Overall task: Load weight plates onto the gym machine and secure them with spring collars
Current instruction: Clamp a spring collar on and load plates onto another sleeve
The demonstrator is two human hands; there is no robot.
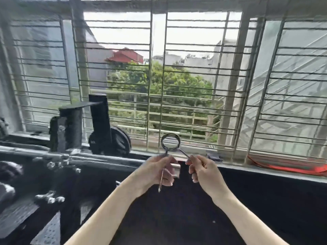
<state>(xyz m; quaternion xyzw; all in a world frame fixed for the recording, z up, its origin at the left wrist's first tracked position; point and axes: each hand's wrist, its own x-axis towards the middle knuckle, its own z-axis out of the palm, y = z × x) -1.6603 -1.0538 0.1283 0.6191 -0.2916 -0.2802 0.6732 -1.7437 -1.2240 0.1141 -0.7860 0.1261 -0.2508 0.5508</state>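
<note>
A chrome spring collar (pixel 170 143) is held up in front of the window, its coil ring at the top and its two handles pointing down. My left hand (pixel 157 171) grips the left handle, whose long end sticks out below the fingers. My right hand (pixel 201 169) pinches the right handle. Behind and below the collar, a short metal sleeve end (pixel 175 166) shows between my hands. A black weight plate (pixel 120 141) stands on edge behind a black upright post (pixel 100 123) at the left.
The black machine frame (pixel 70 156) with chrome bolts (pixel 58 163) fills the left side. A barred window (pixel 159 76) spans the back above a sill. An orange strap (pixel 286 167) lies on the sill at right. A dark surface lies under my forearms.
</note>
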